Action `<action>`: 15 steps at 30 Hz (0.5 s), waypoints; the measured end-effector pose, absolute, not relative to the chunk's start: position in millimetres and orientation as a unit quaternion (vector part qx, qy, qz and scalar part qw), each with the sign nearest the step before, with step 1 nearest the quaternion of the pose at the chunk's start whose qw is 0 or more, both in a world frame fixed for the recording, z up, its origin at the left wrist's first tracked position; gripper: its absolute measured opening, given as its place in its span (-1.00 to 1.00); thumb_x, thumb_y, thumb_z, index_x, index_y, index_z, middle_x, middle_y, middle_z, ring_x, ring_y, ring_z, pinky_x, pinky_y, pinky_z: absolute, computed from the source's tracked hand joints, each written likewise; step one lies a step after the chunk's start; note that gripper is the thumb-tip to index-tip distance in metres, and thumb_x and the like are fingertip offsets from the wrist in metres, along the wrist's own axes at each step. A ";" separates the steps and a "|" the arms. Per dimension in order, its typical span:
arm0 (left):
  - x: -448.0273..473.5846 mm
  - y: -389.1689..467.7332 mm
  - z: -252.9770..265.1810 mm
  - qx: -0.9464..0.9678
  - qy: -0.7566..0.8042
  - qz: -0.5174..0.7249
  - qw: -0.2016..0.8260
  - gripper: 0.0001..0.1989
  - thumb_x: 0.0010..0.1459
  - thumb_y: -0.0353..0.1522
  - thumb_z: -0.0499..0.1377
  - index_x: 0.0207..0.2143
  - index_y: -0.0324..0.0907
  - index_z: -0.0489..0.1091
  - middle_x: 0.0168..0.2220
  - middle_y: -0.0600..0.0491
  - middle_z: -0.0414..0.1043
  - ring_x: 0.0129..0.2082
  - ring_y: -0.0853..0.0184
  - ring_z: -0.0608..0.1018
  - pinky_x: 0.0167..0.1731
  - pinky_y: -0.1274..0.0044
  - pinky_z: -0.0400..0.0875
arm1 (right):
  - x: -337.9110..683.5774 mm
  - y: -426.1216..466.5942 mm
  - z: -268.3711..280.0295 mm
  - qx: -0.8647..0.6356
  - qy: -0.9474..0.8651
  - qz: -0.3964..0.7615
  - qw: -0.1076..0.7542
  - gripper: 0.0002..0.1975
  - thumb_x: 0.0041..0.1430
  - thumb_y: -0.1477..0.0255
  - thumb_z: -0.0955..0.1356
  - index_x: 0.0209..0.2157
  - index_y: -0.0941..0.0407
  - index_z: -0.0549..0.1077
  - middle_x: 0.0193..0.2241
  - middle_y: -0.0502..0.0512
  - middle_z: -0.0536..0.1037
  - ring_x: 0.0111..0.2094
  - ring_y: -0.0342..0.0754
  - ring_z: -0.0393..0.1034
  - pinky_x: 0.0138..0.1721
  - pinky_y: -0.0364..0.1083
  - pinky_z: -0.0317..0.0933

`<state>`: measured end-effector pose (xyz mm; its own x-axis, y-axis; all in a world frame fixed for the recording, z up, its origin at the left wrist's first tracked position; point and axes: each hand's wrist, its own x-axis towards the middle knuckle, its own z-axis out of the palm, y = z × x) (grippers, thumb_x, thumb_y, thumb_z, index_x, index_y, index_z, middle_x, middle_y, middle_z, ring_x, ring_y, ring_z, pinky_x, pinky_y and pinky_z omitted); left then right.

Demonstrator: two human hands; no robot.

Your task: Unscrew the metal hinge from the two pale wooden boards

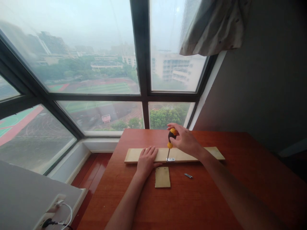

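Note:
A long pale wooden board (187, 154) lies crosswise on the table. My left hand (146, 161) rests flat on it, left of the middle, fingers stretched out. In my right hand (185, 139) is a yellow and black screwdriver (172, 135), held upright by its handle. Its tip meets the left end of a small metal bracket (170, 159) at the board's near edge; a screw under the tip is too small to make out. A small square wooden piece (162, 177) with two holes along its far edge lies just in front of the board.
A few loose screws (188, 175) lie on the reddish-brown table (192, 204), right of the square piece. Beyond the table stand large windows with dark frames (145, 111). A curtain (216, 28) hangs at upper right. At lower left, plugs and cables (68, 214) come from wall sockets.

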<state>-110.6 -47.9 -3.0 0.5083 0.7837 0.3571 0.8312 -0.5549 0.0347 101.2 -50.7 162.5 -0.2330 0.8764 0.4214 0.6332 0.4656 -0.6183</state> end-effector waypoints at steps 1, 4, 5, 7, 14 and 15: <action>-110.7 -47.9 -3.1 -0.865 -0.466 -0.169 0.072 -0.36 0.03 0.05 0.17 0.09 -0.08 0.29 0.14 -0.09 0.33 0.12 0.07 0.36 0.08 0.27 0.22 | 101.1 -50.9 162.8 -0.488 -0.770 0.162 0.378 -0.51 0.00 0.56 0.30 0.03 0.09 0.32 -0.11 0.10 0.49 -0.10 -0.04 0.38 -0.04 -0.03 0.26; -110.8 -47.8 -3.2 -0.865 -0.467 -0.171 0.071 -0.36 0.03 0.05 0.17 0.09 -0.07 0.29 0.14 -0.08 0.33 0.12 0.07 0.36 0.08 0.27 0.22 | 101.2 -51.0 163.0 -0.486 -0.771 0.161 0.380 -0.50 -0.01 0.59 0.28 0.03 0.08 0.31 -0.12 0.09 0.49 -0.11 -0.04 0.38 -0.04 -0.03 0.24; -110.8 -47.7 -3.3 -0.864 -0.468 -0.171 0.069 -0.35 0.02 0.05 0.17 0.09 -0.07 0.29 0.14 -0.08 0.33 0.12 0.07 0.36 0.08 0.27 0.21 | 101.2 -51.1 162.9 -0.486 -0.770 0.160 0.381 -0.49 -0.01 0.59 0.27 0.03 0.08 0.31 -0.12 0.09 0.49 -0.11 -0.04 0.38 -0.03 -0.03 0.24; -110.8 -47.5 -3.4 -0.864 -0.469 -0.170 0.065 -0.34 0.02 0.05 0.18 0.10 -0.08 0.29 0.14 -0.08 0.33 0.12 0.07 0.36 0.09 0.27 0.20 | 101.4 -51.3 163.0 -0.482 -0.772 0.159 0.383 -0.49 -0.02 0.61 0.26 0.03 0.09 0.31 -0.13 0.09 0.49 -0.11 -0.04 0.38 -0.02 -0.03 0.23; -110.7 -47.6 -3.5 -0.865 -0.469 -0.167 0.060 -0.33 0.00 0.05 0.18 0.09 -0.10 0.29 0.13 -0.09 0.33 0.12 0.07 0.36 0.09 0.27 0.21 | 99.0 -51.5 163.3 -0.474 -0.782 0.157 0.373 -0.53 0.03 0.57 0.27 0.03 0.09 0.31 -0.14 0.10 0.49 -0.11 -0.04 0.38 -0.01 -0.03 0.22; -110.7 -47.8 -3.3 -0.865 -0.469 -0.168 0.061 -0.33 0.01 0.05 0.18 0.09 -0.09 0.29 0.13 -0.09 0.33 0.12 0.07 0.36 0.09 0.27 0.20 | 98.6 -50.8 162.7 -0.478 -0.783 0.151 0.368 -0.56 0.05 0.54 0.28 0.02 0.08 0.31 -0.14 0.10 0.49 -0.11 -0.03 0.38 -0.01 -0.02 0.22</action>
<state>-110.7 -47.8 -3.3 0.5041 0.7908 0.3472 0.8314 -0.5531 0.0527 98.6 -50.8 162.7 -0.2715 0.8600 0.4320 0.6380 0.4969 -0.5883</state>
